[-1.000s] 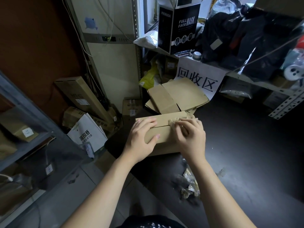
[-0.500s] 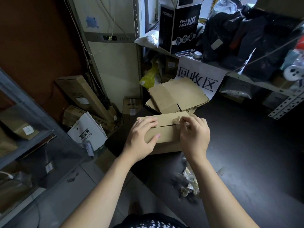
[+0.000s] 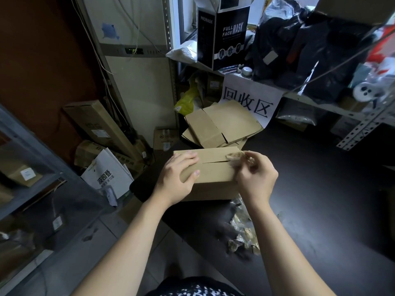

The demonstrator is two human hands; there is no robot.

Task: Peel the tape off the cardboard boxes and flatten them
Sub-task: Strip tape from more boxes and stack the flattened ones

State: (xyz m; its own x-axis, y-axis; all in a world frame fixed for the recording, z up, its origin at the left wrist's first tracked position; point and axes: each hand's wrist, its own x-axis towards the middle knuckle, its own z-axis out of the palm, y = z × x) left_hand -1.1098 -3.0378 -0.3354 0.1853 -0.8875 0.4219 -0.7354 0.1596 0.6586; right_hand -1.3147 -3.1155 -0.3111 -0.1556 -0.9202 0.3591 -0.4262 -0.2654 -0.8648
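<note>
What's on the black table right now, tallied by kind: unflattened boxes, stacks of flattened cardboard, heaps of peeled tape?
Unflattened cardboard box: 1, left hand resting on it, right hand pinching its tape.
Flattened cardboard stack: 1, sheets uncountable.
Peeled tape heap: 1.
Total: 3.
</note>
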